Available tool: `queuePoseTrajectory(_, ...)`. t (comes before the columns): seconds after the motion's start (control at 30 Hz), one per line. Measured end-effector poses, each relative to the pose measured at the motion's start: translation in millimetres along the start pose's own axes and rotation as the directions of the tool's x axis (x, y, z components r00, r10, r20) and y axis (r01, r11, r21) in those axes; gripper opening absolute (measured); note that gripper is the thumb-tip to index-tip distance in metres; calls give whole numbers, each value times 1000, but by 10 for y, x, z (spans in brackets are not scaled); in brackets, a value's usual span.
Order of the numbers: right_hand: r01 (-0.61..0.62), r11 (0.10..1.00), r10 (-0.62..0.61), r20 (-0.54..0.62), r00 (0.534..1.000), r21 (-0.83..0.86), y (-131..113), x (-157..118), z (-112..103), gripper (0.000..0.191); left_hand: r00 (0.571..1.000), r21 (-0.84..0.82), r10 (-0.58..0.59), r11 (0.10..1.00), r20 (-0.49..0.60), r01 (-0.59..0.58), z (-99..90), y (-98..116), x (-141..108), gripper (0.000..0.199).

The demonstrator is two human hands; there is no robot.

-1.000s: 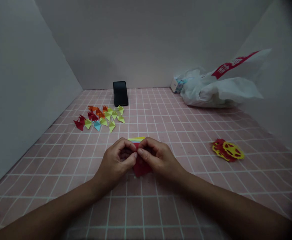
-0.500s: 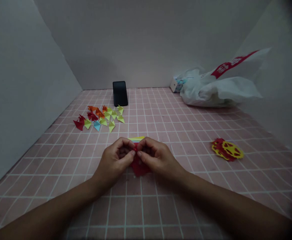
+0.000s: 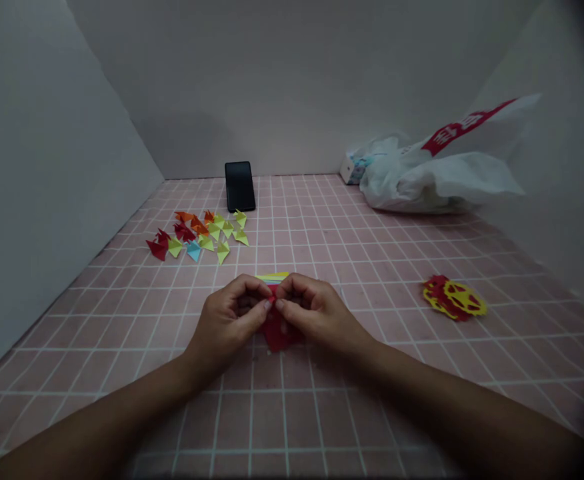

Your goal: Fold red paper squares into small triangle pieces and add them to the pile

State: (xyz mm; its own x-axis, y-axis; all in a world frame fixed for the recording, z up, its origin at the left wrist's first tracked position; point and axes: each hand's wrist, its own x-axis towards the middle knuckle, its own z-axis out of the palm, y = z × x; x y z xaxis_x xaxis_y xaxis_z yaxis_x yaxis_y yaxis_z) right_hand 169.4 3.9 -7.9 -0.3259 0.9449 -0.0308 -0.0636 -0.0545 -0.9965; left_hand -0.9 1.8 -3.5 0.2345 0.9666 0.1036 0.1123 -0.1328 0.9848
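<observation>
My left hand (image 3: pixel 235 319) and my right hand (image 3: pixel 313 311) meet at the middle of the table, thumbs and forefingers pinched on a small piece of red paper (image 3: pixel 273 299). Most of that piece is hidden by the fingers, so its folds cannot be made out. Beneath the hands lies a stack of coloured paper sheets (image 3: pixel 279 335) with red on top; yellow and pale edges show at its far side. Folded paper figures (image 3: pixel 193 251) in red, orange, yellow-green and blue stand grouped to the left, beyond my left hand.
A black phone (image 3: pixel 240 187) lies near the back wall. At the right are red and yellow paper cut-outs (image 3: pixel 465 299). Behind them sits a white plastic bag (image 3: pixel 422 183) beside a small box (image 3: pixel 353 168). A pink checked cloth (image 3: pixel 252 427) covers the table, with walls on three sides.
My hands stay almost in place, still pinching the red paper. The fingertips of my right hand have shifted very slightly. Nothing else has visibly moved.
</observation>
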Motion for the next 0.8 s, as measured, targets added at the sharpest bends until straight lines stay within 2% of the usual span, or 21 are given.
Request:
queuePoseTrajectory(0.43,-95,991,91,44,995,99,-30,-13,21,7,999,126,31,992,18,-33,-12,55,8,6)
queuePoseTrajectory(0.8,-50,993,46,45,998,104,-26,-26,37,9,999,196,42,980,23,-46,-31,95,10,6)
